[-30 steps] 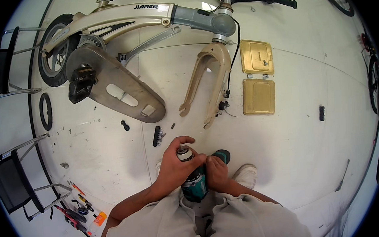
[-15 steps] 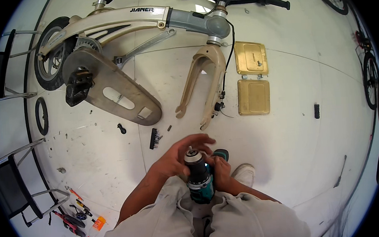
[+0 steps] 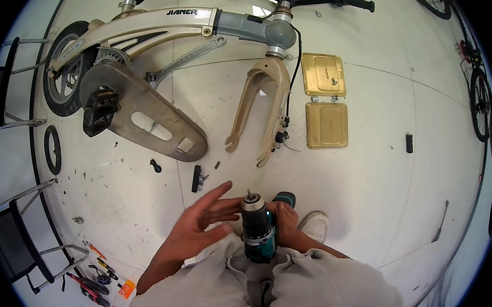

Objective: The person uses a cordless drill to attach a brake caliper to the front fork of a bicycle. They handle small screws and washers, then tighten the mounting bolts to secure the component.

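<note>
A teal and black cordless drill point(image 3: 257, 231) points its chuck up and away from me, just in front of my lap. My right hand point(image 3: 287, 225) is wrapped round its grip. A short bit or adapter tip pokes out of the chuck. Left of the chuck, my left hand point(image 3: 201, 224) is open, fingers stretched apart, and holds nothing. Beyond my hands a black socket holder point(image 3: 196, 179) with several small sockets lies on the floor, a loose small socket point(image 3: 217, 165) near it. The folding bike frame point(image 3: 153, 25) lies farther off, its beige fork point(image 3: 260, 96) toward me.
A grey chain cover point(image 3: 171, 134) and an adjustable wrench point(image 3: 186, 58) lie by the bike. Two gold panels point(image 3: 327, 124) are right of the fork. A black grip point(image 3: 409, 143) lies at right, a screwdriver point(image 3: 440, 220) below it. Folding chairs point(image 3: 17, 240) stand at left.
My left hand has let go of the drill's chuck and moved left, its fingers now spread. The right hand keeps its hold on the drill.
</note>
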